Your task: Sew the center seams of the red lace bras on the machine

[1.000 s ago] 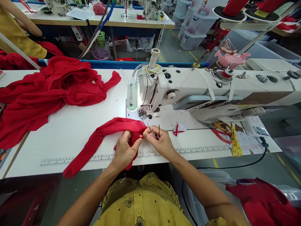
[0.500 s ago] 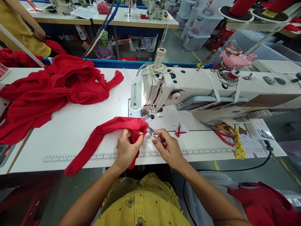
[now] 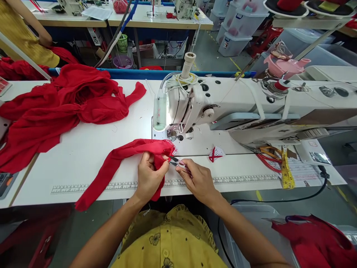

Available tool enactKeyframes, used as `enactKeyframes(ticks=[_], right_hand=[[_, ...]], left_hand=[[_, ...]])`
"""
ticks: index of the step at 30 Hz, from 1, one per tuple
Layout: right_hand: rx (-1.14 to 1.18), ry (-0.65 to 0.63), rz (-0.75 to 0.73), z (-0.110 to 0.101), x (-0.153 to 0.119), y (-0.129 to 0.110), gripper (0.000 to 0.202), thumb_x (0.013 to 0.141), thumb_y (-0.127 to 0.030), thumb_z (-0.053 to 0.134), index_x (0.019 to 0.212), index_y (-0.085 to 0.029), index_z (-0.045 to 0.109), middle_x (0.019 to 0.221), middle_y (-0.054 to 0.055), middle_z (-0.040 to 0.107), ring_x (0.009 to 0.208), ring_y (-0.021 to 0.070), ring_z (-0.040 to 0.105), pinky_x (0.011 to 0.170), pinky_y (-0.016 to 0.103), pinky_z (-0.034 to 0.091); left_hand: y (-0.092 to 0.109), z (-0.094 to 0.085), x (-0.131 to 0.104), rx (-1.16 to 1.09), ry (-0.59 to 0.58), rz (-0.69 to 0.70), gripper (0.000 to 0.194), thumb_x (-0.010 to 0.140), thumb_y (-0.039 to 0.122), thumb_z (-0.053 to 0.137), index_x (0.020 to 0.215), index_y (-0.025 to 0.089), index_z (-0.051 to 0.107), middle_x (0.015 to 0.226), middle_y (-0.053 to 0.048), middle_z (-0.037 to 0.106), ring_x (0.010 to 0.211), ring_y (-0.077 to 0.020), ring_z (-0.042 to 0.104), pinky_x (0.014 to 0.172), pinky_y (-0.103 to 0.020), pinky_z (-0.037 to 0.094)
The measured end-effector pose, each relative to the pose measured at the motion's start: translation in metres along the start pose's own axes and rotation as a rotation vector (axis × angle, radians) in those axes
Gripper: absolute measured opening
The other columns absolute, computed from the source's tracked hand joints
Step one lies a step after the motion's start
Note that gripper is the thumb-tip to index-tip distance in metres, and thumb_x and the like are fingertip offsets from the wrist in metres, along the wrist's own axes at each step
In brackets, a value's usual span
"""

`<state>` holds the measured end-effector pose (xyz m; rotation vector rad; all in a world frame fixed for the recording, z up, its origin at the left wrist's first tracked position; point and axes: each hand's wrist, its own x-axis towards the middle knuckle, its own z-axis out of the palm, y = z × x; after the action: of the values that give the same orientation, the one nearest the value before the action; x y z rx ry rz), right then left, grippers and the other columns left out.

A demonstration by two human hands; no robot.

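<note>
Between the fingers and thumb of my left hand (image 3: pixel 150 175) is the end of a long red fabric piece (image 3: pixel 117 158), whose tail trails left across the sewing table. In my right hand (image 3: pixel 199 180) I hold thread snips (image 3: pixel 180 163). Their blades point left, at the frayed red edge close to my left fingertips; whether they touch thread there I cannot tell. Just behind the fabric stands the sewing machine (image 3: pixel 192 108), its lamp lit near the needle. A small white and red fabric scrap (image 3: pixel 215 153) lies to the right of the snips.
A red garment heap (image 3: pixel 83 100) covers the table's left. Orange-handled scissors (image 3: pixel 269 152) and a yellow tape measure (image 3: pixel 286 169) lie at the right. A printed ruler (image 3: pixel 237 180) runs along the front edge. Red cloth (image 3: pixel 315 238) sits lower right. Another person's arm (image 3: pixel 30 22) shows upper left.
My right hand has moved slightly left and down with the snips, bringing the blades closer to my left fingertips. The left hand has barely shifted.
</note>
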<state>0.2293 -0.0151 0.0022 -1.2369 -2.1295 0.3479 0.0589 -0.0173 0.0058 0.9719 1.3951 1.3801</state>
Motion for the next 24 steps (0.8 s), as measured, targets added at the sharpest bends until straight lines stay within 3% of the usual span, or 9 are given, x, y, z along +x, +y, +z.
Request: enactKeyframes(ticks=[11,24], right_hand=[[0.015,-0.085,0.083,-0.0002,0.0013,-0.0039,0.032,0.103,-0.048,0.043,0.102,-0.021,0.061,0.077,0.004,0.073,0.062,0.0154,0.065,0.06,0.025,0.043],[0.0,-0.067,0.086,0.001,-0.0017,-0.0067,0.028,0.103,-0.045,0.047,0.101,-0.021,0.061,0.077,0.003,0.074,0.062,0.0145,0.065,0.06,0.025,0.041]], left_hand=[[0.0031,-0.0004,-0.0005,-0.055,-0.023,-0.033,0.029,0.073,0.023,0.075,0.095,0.018,0.057,0.091,-0.002,0.074,0.085,-0.0148,0.072,0.082,-0.025,0.057],[0.0053,-0.0006,-0.002,-0.018,-0.043,-0.08,0.028,0.07,0.02,0.076,0.093,0.017,0.061,0.091,-0.003,0.076,0.079,-0.015,0.072,0.074,-0.023,0.058]])
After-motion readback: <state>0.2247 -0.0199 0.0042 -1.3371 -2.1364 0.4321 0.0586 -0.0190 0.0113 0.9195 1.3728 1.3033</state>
